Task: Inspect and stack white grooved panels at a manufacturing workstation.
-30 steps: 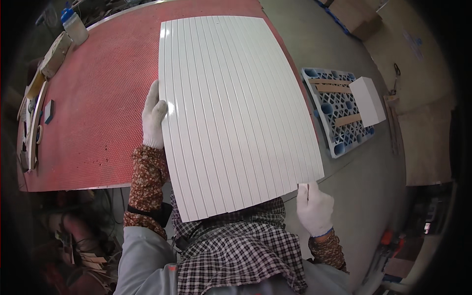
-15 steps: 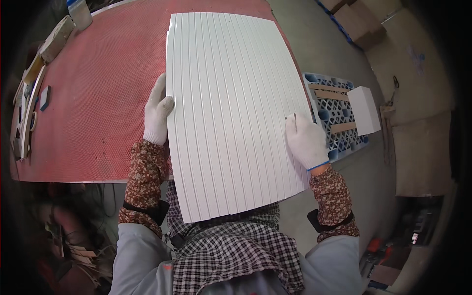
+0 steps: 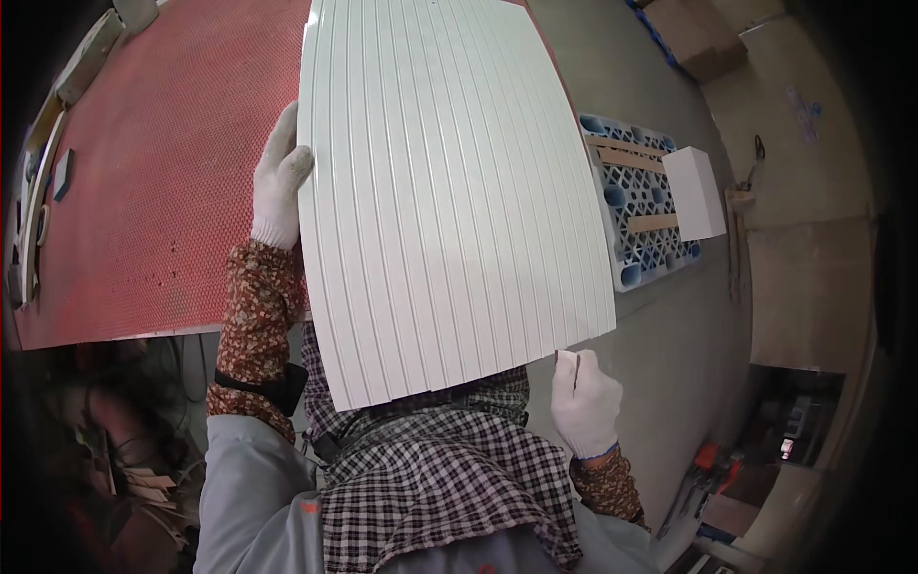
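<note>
Both gloved hands (image 3: 279, 182) (image 3: 585, 402) hold white grooved panel (image 3: 449, 191).

We see a white grooved panel (image 3: 449, 191) lying partly over a red mesh table (image 3: 163, 191). Our gloved left hand (image 3: 279, 182) grips its edge at nine o'clock; our gloved right hand (image 3: 585, 402) sits at the corner at five o'clock. A blue pallet (image 3: 636, 230) with a white block (image 3: 695, 191) lies at three o'clock.
</note>
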`<state>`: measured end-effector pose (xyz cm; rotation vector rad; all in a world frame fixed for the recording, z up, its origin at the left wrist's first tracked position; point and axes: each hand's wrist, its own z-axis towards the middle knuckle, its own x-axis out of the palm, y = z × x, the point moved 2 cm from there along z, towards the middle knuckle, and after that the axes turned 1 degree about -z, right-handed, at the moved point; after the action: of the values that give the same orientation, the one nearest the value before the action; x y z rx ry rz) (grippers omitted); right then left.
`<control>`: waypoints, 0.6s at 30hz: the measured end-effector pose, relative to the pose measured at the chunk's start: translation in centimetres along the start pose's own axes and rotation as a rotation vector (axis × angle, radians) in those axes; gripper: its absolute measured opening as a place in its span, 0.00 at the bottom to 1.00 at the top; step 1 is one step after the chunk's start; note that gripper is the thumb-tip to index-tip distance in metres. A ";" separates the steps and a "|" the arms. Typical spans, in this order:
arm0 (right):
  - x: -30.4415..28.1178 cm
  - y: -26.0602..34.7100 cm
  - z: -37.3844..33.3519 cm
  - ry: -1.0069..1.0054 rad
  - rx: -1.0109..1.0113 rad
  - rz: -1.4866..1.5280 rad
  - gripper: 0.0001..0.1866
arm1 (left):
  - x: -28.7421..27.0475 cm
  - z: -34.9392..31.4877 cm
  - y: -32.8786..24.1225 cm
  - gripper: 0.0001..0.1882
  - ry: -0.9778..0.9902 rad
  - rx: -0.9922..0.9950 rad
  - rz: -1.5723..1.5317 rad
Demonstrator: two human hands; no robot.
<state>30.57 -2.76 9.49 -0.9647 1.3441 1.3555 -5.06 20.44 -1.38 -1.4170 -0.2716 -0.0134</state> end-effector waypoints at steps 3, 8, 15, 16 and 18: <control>-0.3 0.0 0.3 0.016 -0.022 -0.019 0.11 | 0.1 -0.4 -0.7 0.41 -0.010 -0.001 -0.002; -1.5 -0.1 3.8 0.080 -0.056 -0.075 0.13 | 1.6 -2.2 -1.0 0.42 -0.025 -0.051 0.026; 2.0 2.8 22.6 0.115 -0.166 -0.163 0.20 | 1.3 -2.7 -1.6 0.47 0.022 -0.111 -0.003; 2.7 3.8 25.5 0.107 -0.170 -0.180 0.21 | 0.7 -2.9 -1.1 0.50 0.021 -0.089 -0.052; 3.3 5.7 31.2 0.076 -0.174 -0.203 0.23 | 0.9 -2.7 -1.9 0.49 0.019 -0.083 -0.018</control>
<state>27.17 28.95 10.14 -1.2466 1.1623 1.3060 -3.99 17.62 0.28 -1.4963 -0.2705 -0.0535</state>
